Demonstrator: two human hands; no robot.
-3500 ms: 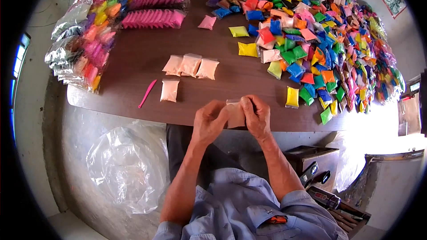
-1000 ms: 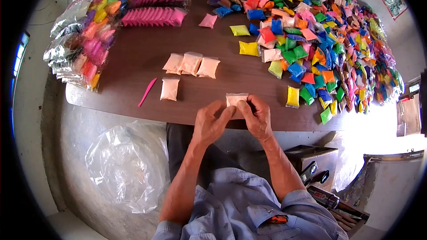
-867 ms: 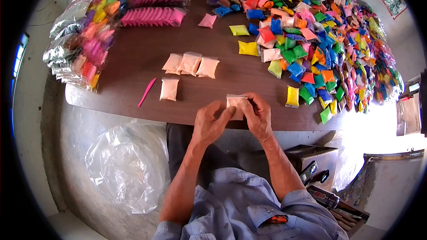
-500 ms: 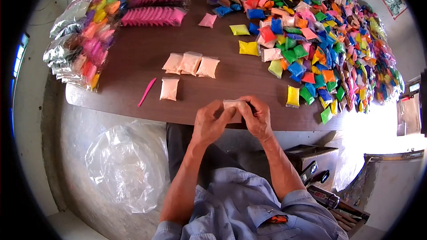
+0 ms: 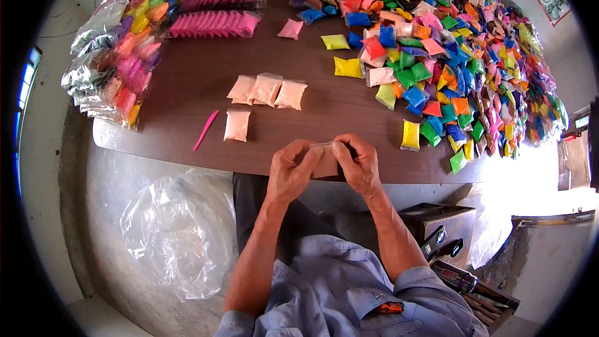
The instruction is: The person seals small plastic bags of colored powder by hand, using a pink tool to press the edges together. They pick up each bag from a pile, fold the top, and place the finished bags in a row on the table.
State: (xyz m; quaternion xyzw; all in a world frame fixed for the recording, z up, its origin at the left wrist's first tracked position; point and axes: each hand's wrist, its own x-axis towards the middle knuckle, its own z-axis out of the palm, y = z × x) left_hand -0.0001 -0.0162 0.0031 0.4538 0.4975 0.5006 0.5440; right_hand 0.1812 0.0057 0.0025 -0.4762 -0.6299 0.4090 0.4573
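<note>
My left hand point(image 5: 291, 167) and my right hand point(image 5: 357, 163) pinch the top edge of a small plastic packet point(image 5: 325, 165) between thumbs and bent fingers. It hangs at the front edge of the table and looks brownish-pink; what is inside it is hard to make out. Just beyond my left hand lies a single peach packet point(image 5: 236, 125), flat on the table. Behind that one, several more peach packets sit in a touching group point(image 5: 267, 90). A thin pink plastic tool point(image 5: 206, 130) rests left of the single packet.
A large heap of multicoloured packets point(image 5: 430, 68) covers the table's right side. Rows of pink packets point(image 5: 215, 24) and a stack of bagged assortments point(image 5: 118, 56) stand at the left. A clear plastic bag point(image 5: 178, 231) lies on the floor. An open drawer point(image 5: 480, 296) is at my right.
My thumbs have moved slightly apart and upward along the packet's top edge. More of the packet's face now shows between my hands. The things on the table have stayed put.
</note>
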